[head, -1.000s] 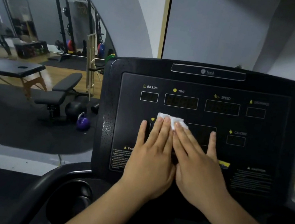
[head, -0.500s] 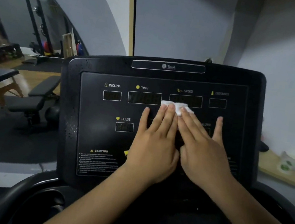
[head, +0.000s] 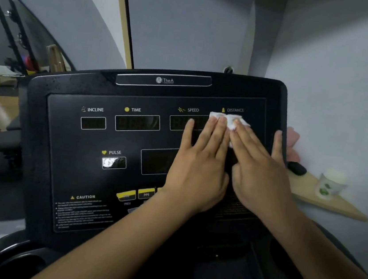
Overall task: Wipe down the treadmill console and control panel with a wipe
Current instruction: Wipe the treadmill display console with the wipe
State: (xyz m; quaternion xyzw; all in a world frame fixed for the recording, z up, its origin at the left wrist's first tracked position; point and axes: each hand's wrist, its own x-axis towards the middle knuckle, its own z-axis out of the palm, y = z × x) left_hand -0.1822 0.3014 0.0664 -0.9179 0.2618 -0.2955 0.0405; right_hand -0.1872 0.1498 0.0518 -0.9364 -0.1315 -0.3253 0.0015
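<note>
Left hand (head: pixel 197 171) and right hand (head: pixel 260 179) lie flat, fingers (head: pixel 216 135) apparently straight.

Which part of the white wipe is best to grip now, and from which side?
I would pinch the crumpled top edge of the wipe, below the DISTANCE label: only it shows. Come from above, since the left hand and right hand press flat over the rest.

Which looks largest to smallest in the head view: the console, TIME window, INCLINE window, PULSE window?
1. console
2. TIME window
3. INCLINE window and PULSE window look about alike, so they are not ranked.
</note>
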